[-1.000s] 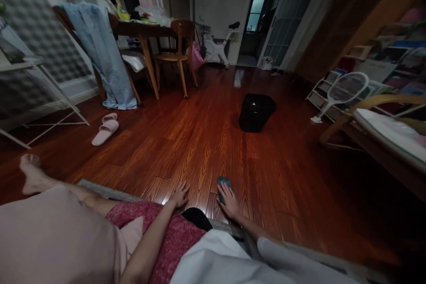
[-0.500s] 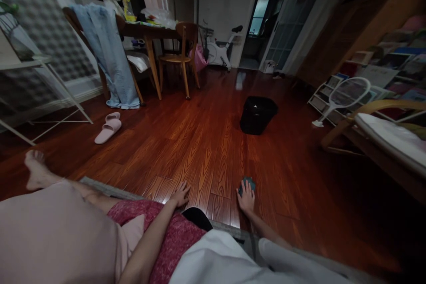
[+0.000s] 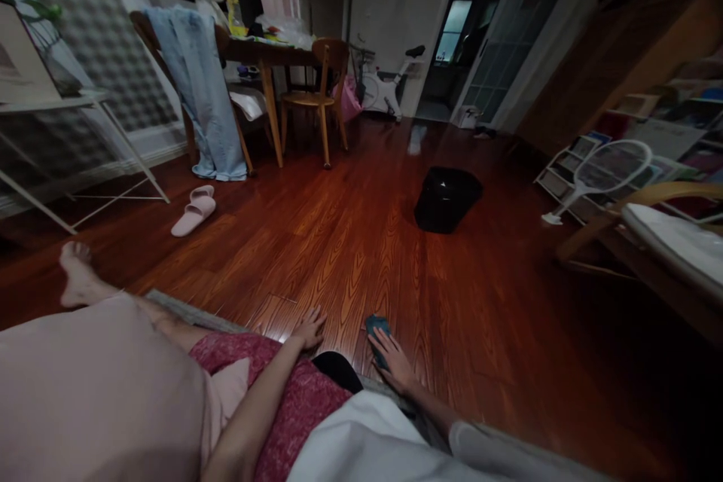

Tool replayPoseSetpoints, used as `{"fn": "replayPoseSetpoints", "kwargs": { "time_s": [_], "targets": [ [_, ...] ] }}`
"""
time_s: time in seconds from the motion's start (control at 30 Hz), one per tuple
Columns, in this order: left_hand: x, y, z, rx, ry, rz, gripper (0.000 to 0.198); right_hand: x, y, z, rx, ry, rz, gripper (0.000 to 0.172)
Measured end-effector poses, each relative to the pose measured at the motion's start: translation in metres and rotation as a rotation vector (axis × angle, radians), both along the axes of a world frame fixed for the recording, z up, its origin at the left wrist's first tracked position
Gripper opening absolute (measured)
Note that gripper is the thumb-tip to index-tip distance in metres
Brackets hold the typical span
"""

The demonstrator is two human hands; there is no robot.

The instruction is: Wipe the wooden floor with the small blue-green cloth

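small dark teal cloth (image 3: 376,326) flat on the wood floor (image 3: 480,279), under the right hand (image 3: 392,359) fingertips, fingers spread flat, left hand (image 3: 309,328) flat beside it

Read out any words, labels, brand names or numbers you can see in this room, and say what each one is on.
No text can be read anywhere.
Pink boxes on the table: any print is too blurred.
Yellow bottle: label too small.
Books on the low shelf: covers are blurred.
Black bin: only a pale glint, no legible mark.
Teal cloth under the right hand: plain.
Left hand lies flat on the bare floor.
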State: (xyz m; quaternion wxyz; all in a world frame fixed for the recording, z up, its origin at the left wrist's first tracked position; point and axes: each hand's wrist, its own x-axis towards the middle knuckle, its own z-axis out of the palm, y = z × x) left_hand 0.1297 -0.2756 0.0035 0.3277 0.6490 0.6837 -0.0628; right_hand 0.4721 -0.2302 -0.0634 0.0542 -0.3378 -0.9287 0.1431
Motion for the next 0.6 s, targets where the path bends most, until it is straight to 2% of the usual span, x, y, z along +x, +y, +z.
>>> {"fn": "replayPoseSetpoints", "kwargs": {
  "time_s": [0.07, 0.13, 0.23, 0.37, 0.43, 0.5, 0.6],
  "targets": [
    [0.001, -0.001, 0.002, 0.001, -0.004, 0.002, 0.085, 0.034, -0.001, 0.000, 0.005, -0.009, -0.046, 0.062],
    [0.001, -0.001, 0.005, 0.002, -0.007, 0.006, 0.085, 0.062, 0.004, -0.001, 0.047, 0.004, -0.178, 0.061],
    [0.002, -0.002, 0.010, -0.006, -0.007, 0.004, 0.085, 0.072, 0.022, -0.004, 0.118, 0.028, -0.449, 0.062],
    [0.003, -0.002, 0.015, -0.027, -0.002, 0.009, 0.084, 0.030, 0.046, -0.008, 0.135, 0.067, -0.809, 0.067],
    [0.003, -0.002, 0.015, -0.029, -0.007, 0.011, 0.085, 0.000, 0.054, -0.009, 0.137, 0.115, -0.906, 0.068],
    [0.002, -0.002, 0.014, -0.023, -0.018, 0.007, 0.085, -0.026, 0.058, -0.008, 0.139, 0.156, -0.884, 0.068],
    [0.002, -0.002, 0.013, -0.015, -0.027, 0.007, 0.085, -0.053, 0.053, -0.005, 0.127, 0.123, -0.673, 0.066]
  ]
}}
